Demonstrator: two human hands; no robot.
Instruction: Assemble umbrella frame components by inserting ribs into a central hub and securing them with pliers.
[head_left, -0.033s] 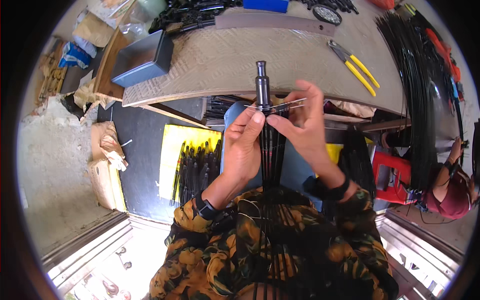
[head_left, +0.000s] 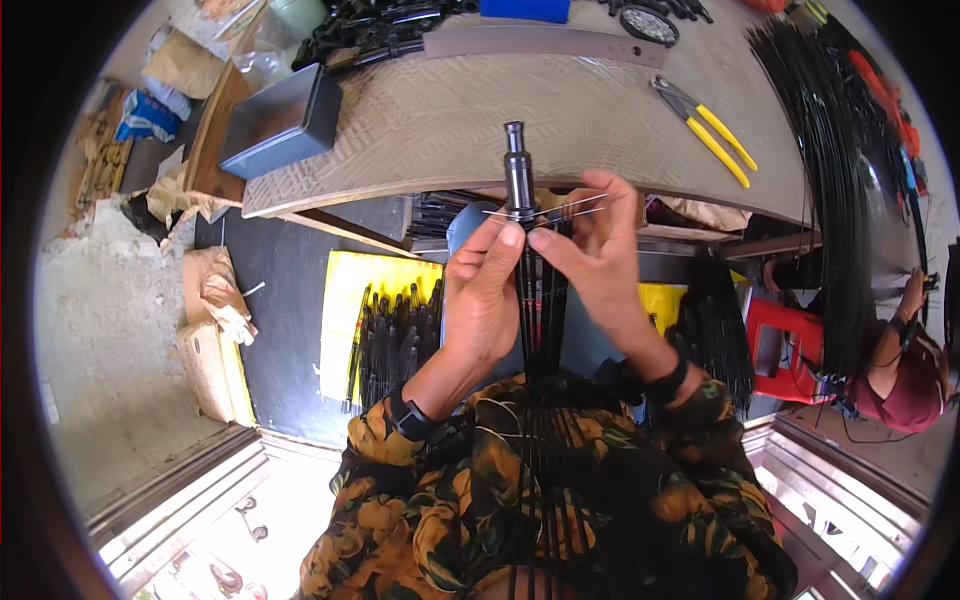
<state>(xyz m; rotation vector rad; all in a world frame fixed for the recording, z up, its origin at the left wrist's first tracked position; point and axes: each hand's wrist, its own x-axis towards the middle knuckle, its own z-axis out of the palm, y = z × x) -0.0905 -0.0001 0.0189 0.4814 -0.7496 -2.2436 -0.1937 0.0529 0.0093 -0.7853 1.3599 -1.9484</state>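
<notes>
I hold a bundle of thin black rods (head_left: 540, 330) upright in front of my chest, gathered at the top around a dark metal shaft (head_left: 517, 170) with a small cap. A thin silvery wire (head_left: 575, 208) crosses the shaft just above the rod ends. My left hand (head_left: 485, 300) pinches the top of the rod bundle from the left with thumb and forefinger. From the right, my right hand (head_left: 605, 265) pinches the wire against the rods. The lower ends of the rods are lost against my dark patterned shirt.
A workbench (head_left: 420, 130) lies ahead, with a dark grey box (head_left: 280, 125), yellow-handled pliers (head_left: 715, 130) and a flat metal bar (head_left: 545, 42). Long black rods (head_left: 830, 200) lie at its right. Below are a yellow sheet (head_left: 350, 300), a red stool (head_left: 790, 345) and another person (head_left: 905, 385).
</notes>
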